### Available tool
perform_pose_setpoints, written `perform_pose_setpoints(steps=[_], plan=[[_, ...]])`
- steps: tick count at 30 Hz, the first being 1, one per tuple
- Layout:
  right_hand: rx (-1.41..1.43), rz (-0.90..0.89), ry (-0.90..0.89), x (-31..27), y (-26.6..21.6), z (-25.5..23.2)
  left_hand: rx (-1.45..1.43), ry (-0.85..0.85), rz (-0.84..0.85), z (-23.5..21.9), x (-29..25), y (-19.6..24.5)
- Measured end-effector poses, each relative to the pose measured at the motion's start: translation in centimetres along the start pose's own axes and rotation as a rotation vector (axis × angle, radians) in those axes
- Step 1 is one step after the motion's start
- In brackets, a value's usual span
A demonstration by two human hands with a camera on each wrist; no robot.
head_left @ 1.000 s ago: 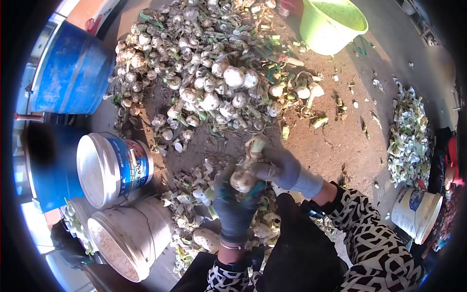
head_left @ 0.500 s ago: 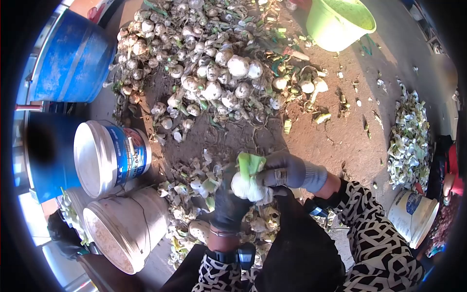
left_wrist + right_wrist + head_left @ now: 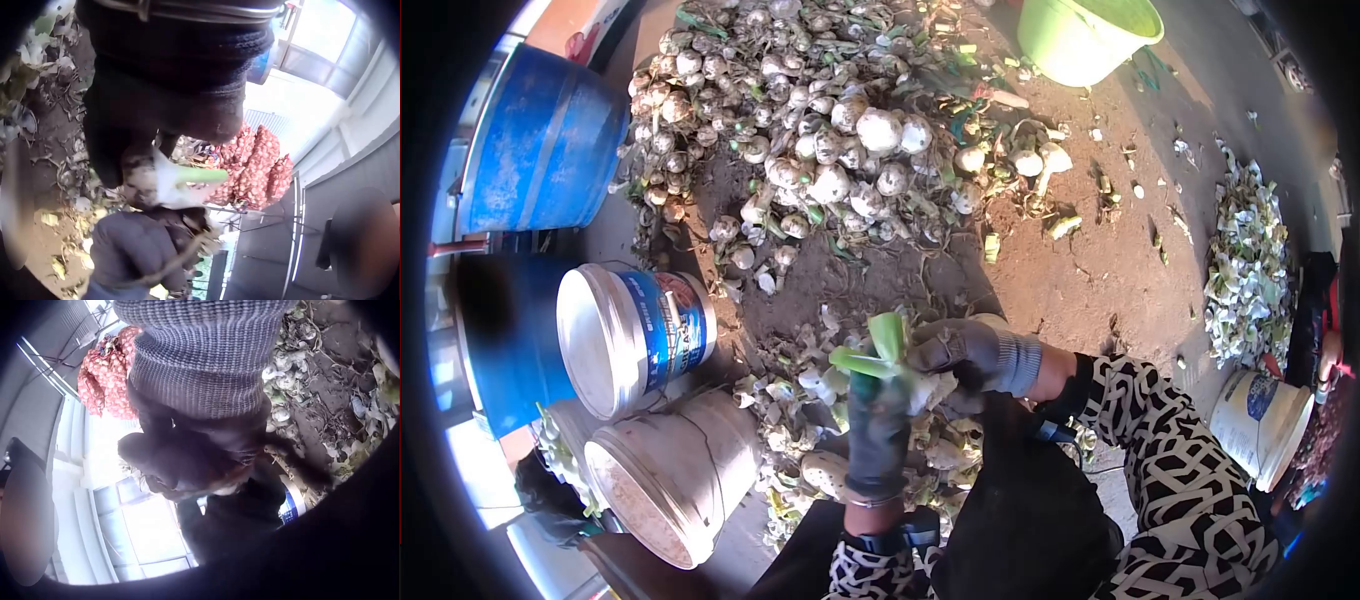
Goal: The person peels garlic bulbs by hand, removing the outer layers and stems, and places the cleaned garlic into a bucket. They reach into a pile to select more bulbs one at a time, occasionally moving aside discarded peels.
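A garlic bulb with a cut green stem [image 3: 887,338] is up between both gloved hands, low over the ground. My left hand [image 3: 878,430], in a dark glove, grips the bulb, whose dirty side [image 3: 140,183] and white inner skin [image 3: 174,181] show in the left wrist view. Close against it, my right hand [image 3: 962,355] has its gloved fingers curled and pinches the garlic's outer skin; brown dry strands [image 3: 178,262] stick out past these fingers. In the right wrist view the right hand's glove [image 3: 194,453] hides most of the bulb.
A heap of unpeeled garlic [image 3: 830,150] lies ahead, loose peelings [image 3: 800,400] below the hands. White buckets [image 3: 690,470] and blue tubs [image 3: 540,140] stand left, a green tub [image 3: 1085,40] at the far right. Another peel pile [image 3: 1248,270] and white bucket [image 3: 1255,425] lie right.
The bulb has turned from dirty side up to white with its green stem showing, and the stem has split into spread pieces. Both hands have shifted slightly, staying close together.
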State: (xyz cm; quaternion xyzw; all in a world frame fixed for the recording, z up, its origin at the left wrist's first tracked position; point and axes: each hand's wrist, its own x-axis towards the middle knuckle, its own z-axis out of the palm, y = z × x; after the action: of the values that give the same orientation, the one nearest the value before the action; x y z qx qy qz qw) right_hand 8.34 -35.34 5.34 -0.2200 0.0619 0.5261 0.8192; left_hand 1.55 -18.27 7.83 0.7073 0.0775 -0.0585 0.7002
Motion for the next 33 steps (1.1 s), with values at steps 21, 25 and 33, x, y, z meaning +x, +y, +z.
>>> perform_pose_setpoints(steps=[21, 25, 33], plan=[[-1.356, -0.434, 0.106, 0.4, -1.6, 3.4, -0.233, 0.043, 0.091, -4.8, 2.1, 2.3], [-1.48, -0.551, 0.153, 2.4, -2.3, 4.7, 0.236, 0.04, 0.272, -3.6, 2.3, 3.7], [-1.112, -0.215, 0.055, 1.8, -2.7, 4.8, 0.381, 0.166, 0.133, -2.4, 1.5, 4.5]])
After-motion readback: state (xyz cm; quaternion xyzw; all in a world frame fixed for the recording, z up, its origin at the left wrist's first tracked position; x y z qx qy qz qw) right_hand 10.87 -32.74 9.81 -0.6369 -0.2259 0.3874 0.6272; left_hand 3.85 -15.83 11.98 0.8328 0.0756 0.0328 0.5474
